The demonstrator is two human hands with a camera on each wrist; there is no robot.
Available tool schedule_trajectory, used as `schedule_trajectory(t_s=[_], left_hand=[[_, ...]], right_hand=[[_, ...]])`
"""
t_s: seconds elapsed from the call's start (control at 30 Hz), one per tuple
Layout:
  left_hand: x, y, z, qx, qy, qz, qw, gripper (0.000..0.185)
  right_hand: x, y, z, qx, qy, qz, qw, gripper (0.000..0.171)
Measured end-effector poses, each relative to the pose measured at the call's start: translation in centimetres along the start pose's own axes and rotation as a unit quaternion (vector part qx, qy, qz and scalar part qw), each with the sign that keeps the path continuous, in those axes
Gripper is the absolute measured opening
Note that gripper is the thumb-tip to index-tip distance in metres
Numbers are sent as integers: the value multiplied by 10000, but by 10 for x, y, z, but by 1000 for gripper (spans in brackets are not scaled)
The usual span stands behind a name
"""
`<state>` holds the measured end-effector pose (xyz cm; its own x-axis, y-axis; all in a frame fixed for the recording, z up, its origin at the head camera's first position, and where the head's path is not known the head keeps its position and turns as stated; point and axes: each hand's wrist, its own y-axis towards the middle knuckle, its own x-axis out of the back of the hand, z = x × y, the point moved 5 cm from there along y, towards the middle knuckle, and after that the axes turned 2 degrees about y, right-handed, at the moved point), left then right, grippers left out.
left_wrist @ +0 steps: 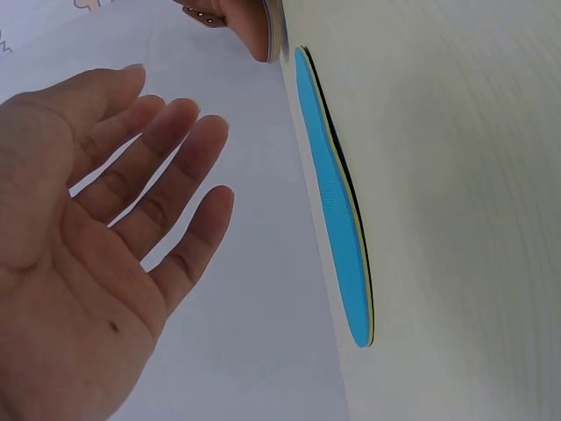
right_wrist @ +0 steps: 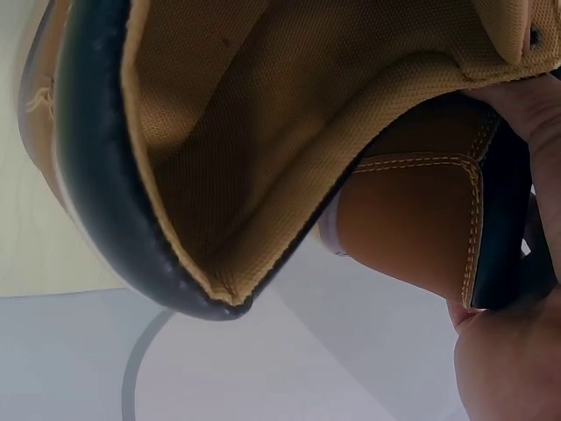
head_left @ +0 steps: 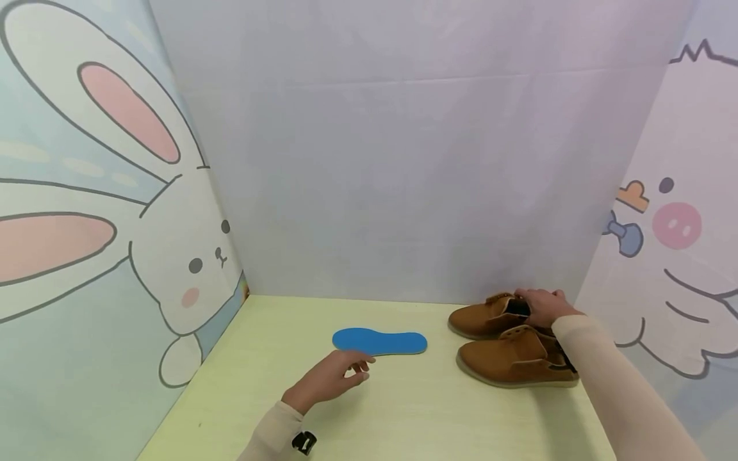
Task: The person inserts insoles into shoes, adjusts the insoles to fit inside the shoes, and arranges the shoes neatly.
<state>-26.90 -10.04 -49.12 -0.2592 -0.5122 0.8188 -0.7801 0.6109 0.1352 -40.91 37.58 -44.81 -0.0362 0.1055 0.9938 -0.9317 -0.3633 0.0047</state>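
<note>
A blue insole (head_left: 380,342) with a thin yellow and black edge lies flat on the table. My left hand (head_left: 334,378) hovers in front of it with relaxed, slightly bent fingers; in the left wrist view its palm and fingers hold nothing. To the right, two brown lace-less shoes stand side by side, toes pointing left. My right hand (head_left: 544,306) grips the far shoe (head_left: 478,318) at the back of its opening. The near shoe (head_left: 501,362) sits in front, partly behind my right forearm. The right wrist view shows its tan mesh lining (right_wrist: 219,132) and dark heel trim.
The pale yellow table (head_left: 415,410) ends at a plain grey-white cloth (head_left: 392,192) behind the shoes. Side cloths stand close on both sides, with a printed rabbit (head_left: 173,256) at left and another cartoon animal (head_left: 680,288) at right.
</note>
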Motion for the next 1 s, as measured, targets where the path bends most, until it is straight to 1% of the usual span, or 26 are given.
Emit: schedule_trajectory(t_s=[0.2, 0.4, 0.57, 0.63, 0.83, 1.0], left_hand=[[0, -1, 0, 6, -24, -15, 10000, 30], [-1, -2, -1, 73, -78, 32, 9999, 29], [-1, -4, -1, 115, -80, 49, 9999, 30], [-1, -5, -1, 107, -77, 53, 9999, 31], [0, -6, -1, 40, -61, 26, 10000, 31], [-1, -8, 2, 55, -95, 42, 9999, 31]], right_hand=[[-2, -5, -1, -131, 159, 209, 9996, 64], [-7, -5, -6, -267, 231, 186, 9992, 61], [-12, 1, -7, -402, 567, 252, 9973, 59], [-14, 3, -8, -438, 667, 334, 9962, 60], [-20, 5, -12, -434, 816, 597, 9939, 56], [-24, 3, -16, -669, 953, 841, 9896, 57]])
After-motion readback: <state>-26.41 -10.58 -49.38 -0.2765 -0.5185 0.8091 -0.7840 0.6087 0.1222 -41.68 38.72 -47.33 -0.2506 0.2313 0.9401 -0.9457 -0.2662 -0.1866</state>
